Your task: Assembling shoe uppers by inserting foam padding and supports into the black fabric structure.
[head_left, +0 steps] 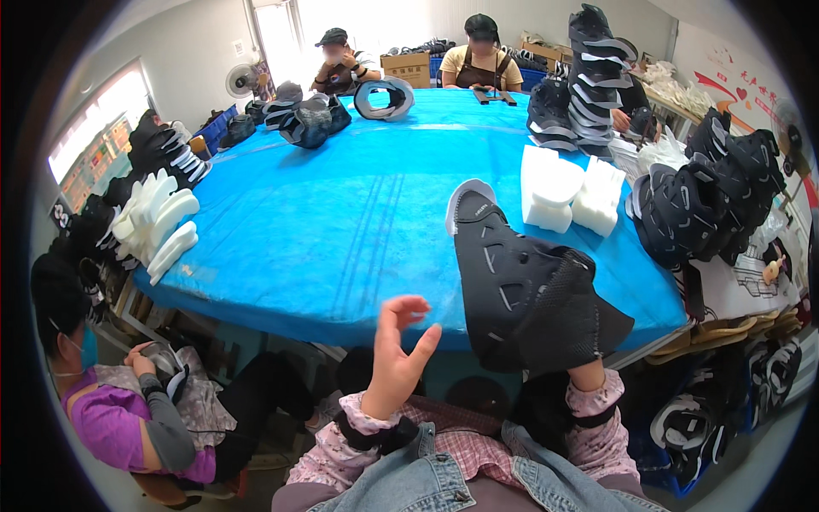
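A black shoe upper with grey stitched marks and a pale toe edge is held up over the near edge of the blue-covered table. My right hand holds it from below and behind; only the wrist area shows, and the fingers are hidden by the upper. Its toe points away from me, leaning left. My left hand is raised just left of the upper, apart from it, with thumb and fingers spread and nothing between them. The fingertips are slightly blurred.
White foam pieces stand right of the upper. Black uppers are piled at the right edge, with a tall stack behind. Pale insole-shaped pieces lie at the left edge. A person in purple sits at left; others sit across the table.
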The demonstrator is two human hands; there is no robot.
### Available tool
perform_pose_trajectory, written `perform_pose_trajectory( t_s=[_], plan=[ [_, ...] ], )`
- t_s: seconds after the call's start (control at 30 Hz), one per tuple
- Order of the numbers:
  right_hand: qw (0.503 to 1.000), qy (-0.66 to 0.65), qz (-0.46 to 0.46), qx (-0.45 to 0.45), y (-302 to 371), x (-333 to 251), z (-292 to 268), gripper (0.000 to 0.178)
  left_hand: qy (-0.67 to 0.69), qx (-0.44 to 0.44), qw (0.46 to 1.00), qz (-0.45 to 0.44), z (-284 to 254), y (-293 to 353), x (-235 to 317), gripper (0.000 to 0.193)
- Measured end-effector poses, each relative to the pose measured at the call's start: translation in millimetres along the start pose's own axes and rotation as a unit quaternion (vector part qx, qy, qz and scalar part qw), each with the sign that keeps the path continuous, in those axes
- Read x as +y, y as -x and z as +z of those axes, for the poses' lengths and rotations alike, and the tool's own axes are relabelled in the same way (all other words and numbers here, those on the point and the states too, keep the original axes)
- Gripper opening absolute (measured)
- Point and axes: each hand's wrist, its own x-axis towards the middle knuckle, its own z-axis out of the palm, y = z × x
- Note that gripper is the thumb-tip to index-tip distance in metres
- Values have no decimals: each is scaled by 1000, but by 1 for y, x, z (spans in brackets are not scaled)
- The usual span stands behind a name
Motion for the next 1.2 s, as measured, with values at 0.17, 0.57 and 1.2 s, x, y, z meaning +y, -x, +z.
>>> perform_pose_trajectory(
  t_s=[0.17,0.57,1.2],
  plan=[
    [997,6,-69,-36,3,-18,-15,55,237,-314,880,-267,9,14,23,60],
    [988,-132,-53,-59,-1,-28,-7,58,400,-115,855,-310,35,13,23,37],
    [968,-225,27,-109,-15,-46,-38,64,312,-181,899,-249,10,8,32,37]
  ],
)
